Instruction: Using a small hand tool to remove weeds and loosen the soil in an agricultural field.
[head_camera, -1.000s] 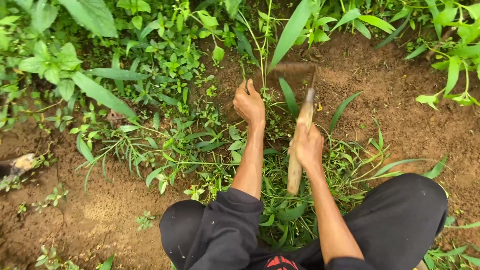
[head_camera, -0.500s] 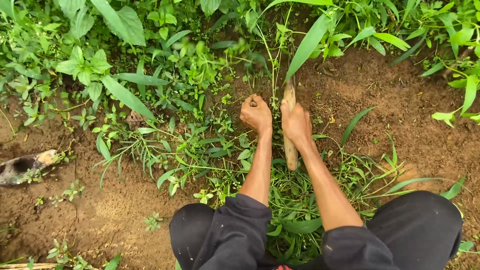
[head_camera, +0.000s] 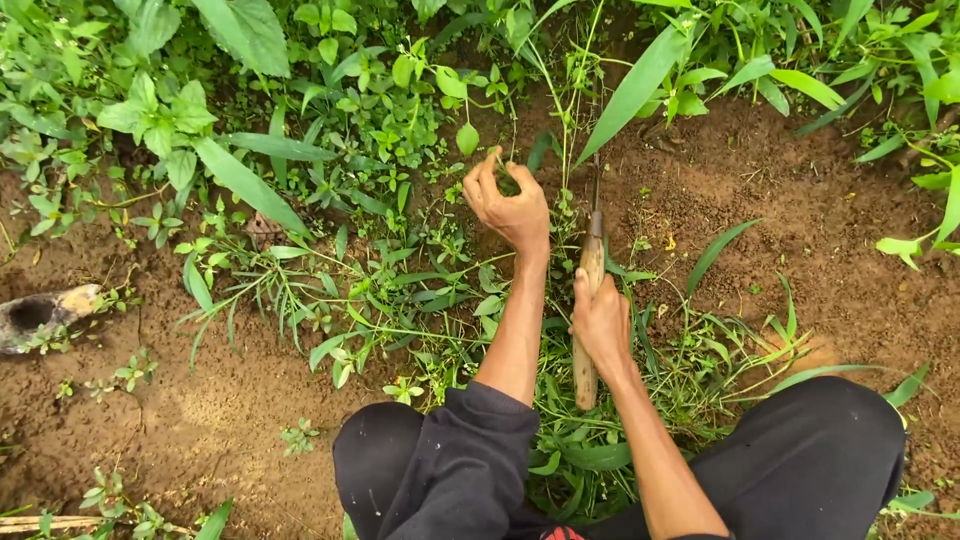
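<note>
My left hand (head_camera: 508, 205) reaches forward into the weeds and pinches a small green weed stem (head_camera: 512, 180) between its fingers. My right hand (head_camera: 600, 322) grips the wooden handle (head_camera: 588, 300) of a hand tool, which stands nearly upright. Its thin metal blade (head_camera: 597, 190) points away from me, just right of the left hand, beside a tall plant with a broad leaf (head_camera: 640, 85). Both arms stretch out from between my knees, which are in dark trousers.
Brown soil (head_camera: 760, 200) lies bare to the right and lower left. Dense green weeds (head_camera: 330, 130) cover the upper left. A pile of cut grass (head_camera: 590, 450) lies between my knees. A muddy hollow object (head_camera: 40, 315) sits at the left edge.
My left hand has moved forward and left into the weeds and closed on a stem. My right hand slid down the handle and drew back, and the tool now stands nearly upright.
</note>
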